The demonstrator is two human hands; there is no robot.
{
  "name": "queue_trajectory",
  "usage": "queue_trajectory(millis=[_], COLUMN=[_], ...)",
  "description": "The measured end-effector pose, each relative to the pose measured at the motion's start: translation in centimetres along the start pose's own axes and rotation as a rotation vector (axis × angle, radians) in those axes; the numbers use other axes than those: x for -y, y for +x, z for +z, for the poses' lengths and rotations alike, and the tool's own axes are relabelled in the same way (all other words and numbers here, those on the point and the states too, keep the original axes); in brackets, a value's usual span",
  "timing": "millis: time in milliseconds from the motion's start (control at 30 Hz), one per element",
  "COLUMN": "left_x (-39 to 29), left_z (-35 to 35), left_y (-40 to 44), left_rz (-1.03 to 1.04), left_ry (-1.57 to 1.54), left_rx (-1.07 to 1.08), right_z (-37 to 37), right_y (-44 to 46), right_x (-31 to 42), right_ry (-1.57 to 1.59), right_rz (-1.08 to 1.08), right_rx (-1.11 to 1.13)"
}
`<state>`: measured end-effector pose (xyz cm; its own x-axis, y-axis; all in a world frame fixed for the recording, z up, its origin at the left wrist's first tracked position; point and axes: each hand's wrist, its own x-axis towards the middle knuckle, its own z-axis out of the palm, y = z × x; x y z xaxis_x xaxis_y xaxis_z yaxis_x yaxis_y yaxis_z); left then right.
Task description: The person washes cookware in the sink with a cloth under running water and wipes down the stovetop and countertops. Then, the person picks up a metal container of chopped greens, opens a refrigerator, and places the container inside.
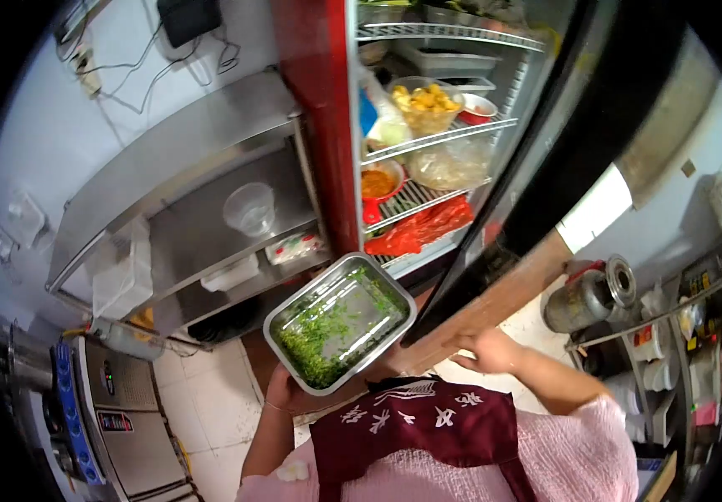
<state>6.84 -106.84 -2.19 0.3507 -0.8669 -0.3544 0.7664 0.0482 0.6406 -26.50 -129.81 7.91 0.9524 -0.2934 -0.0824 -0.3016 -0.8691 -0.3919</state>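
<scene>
A metal tray (367,322) with chopped green herbs (319,341) in it is held level in front of the apron. My left hand (284,388) grips the tray at its lower left edge, its fingers partly hidden under it. My right hand (484,351) is right of the tray, apart from it, beside the edge of the open fridge door (495,276); its fingers are spread and nothing shows in them. Beyond the tray stands the red fridge (315,109), with its wire shelves in view.
The fridge shelves hold a tub of yellow pieces (425,105), a red bowl (382,182) and a red plastic bag (423,227). At left is a metal shelf unit (202,201) with a clear tub (250,209). A metal canister (574,305) and a rack stand at right.
</scene>
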Motion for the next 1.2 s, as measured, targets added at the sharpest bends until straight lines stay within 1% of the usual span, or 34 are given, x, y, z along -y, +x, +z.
queue_trajectory(millis=[33,67,133,167,200,233,300,333,367,400,433,467,500,533,567,600,667,700,733,800,833,867,933,967,1000,1033,1067,1133,1200], left_x=[0.2,-0.2,1.8,2.9,3.7,3.7,4.7,4.9,5.3,5.7,6.4,7.1,7.5,7.8,8.0,8.5,8.1,7.7,7.4,6.9,6.9,6.7,5.4,4.9,4.2,4.3,4.3,3.9,3.8], left_z=[1.4,3.1,3.5,4.0,6.3,8.3,11.5,13.6,15.7,17.5,18.7,19.9,21.3,22.1,22.9,22.9,26.2,27.7,28.7,29.4,28.6,28.0,29.0,28.8,29.3,28.8,28.2,28.7,29.5], left_y=[1.3,2.4,6.6,8.8,10.6,11.6,14.9,16.4,17.3,19.2,21.4,23.5,25.3,27.7,30.0,33.0,35.3,36.7,38.3,42.0,45.1,47.7,49.7,51.6,52.1,54.0,55.9,56.9,58.0], left_rz=[-0.043,-0.098,-0.071,-0.053,-0.026,-0.015,-0.02,-0.008,0.009,0.006,0.036,0.067,0.07,0.062,0.053,0.031,0.034,0.045,0.047,0.041,0.034,0.03,0.011,-0.028,-0.014,0.001,0.017,0.044,0.058], left_ry=[0.015,0.146,0.188,0.177,0.104,0.073,0.095,0.096,0.119,0.127,0.108,0.088,0.059,0.082,0.104,0.119,0.107,0.089,0.091,0.082,0.094,0.102,0.114,0.103,0.13,0.152,0.177,0.154,0.244], left_rx=[-0.007,-0.021,0.129,0.195,0.242,0.354,0.402,0.424,0.381,0.398,0.384,0.366,0.413,0.407,0.402,0.414,0.409,0.396,0.405,0.361,0.372,0.37,0.37,0.36,0.381,0.383,0.386,0.403,0.271], right_z=[0.7,1.4,3.2,5.0,6.6,7.2,6.8,5.7,6.9,8.2,8.7,8.9,8.6,7.7,6.4,6.9,8.3,8.5,5.5,6.0,5.7,5.5,7.9,9.5,10.3,9.3,8.2,7.5,7.0], right_y=[-3.1,-5.9,-10.5,-12.4,-13.6,-14.5,-15.0,-14.9,-16.0,-16.8,-17.3,-18.4,-19.5,-19.9,-20.5,-21.6,-23.7,-24.3,-23.3,-24.3,-23.9,-24.1,-25.6,-26.4,-26.6,-25.5,-25.0,-24.4,-23.7], right_x=[-1.3,-2.3,-2.6,-3.9,-4.9,-5.0,-5.1,-4.6,-5.8,-7.4,-8.4,-9.6,-10.6,-10.8,-10.8,-11.7,-14.7,-15.5,-14.3,-15.9,-16.0,-16.2,-18.4,-19.8,-20.3,-19.9,-19.0,-18.3,-18.0], right_ry=[0.132,0.265,0.376,0.444,0.543,0.607,0.741,0.739,0.624,0.511,0.424,0.318,0.358,0.399,0.372,0.346,0.256,0.239,0.373,0.429,0.344,0.455,0.549,0.414,0.412,0.408,0.464,0.548,0.56], right_rz=[0.141,0.279,0.574,0.587,0.631,0.702,0.841,0.904,0.893,0.884,0.883,0.971,0.981,0.991,1.081,1.087,1.02,1.095,1.127,1.141,1.141,1.23,1.294,1.246,1.224,1.2,1.326,1.37,1.392], right_rx=[-0.054,-0.109,-0.385,-0.492,-0.572,-0.59,-0.64,-0.682,-0.736,-0.783,-0.935,-0.936,-0.985,-1.036,-1.009,-1.003,-1.025,-0.994,-1.015,-1.069,-1.14,-1.122,-1.18,-1.209,-1.264,-1.319,-1.259,-1.284,-1.298])
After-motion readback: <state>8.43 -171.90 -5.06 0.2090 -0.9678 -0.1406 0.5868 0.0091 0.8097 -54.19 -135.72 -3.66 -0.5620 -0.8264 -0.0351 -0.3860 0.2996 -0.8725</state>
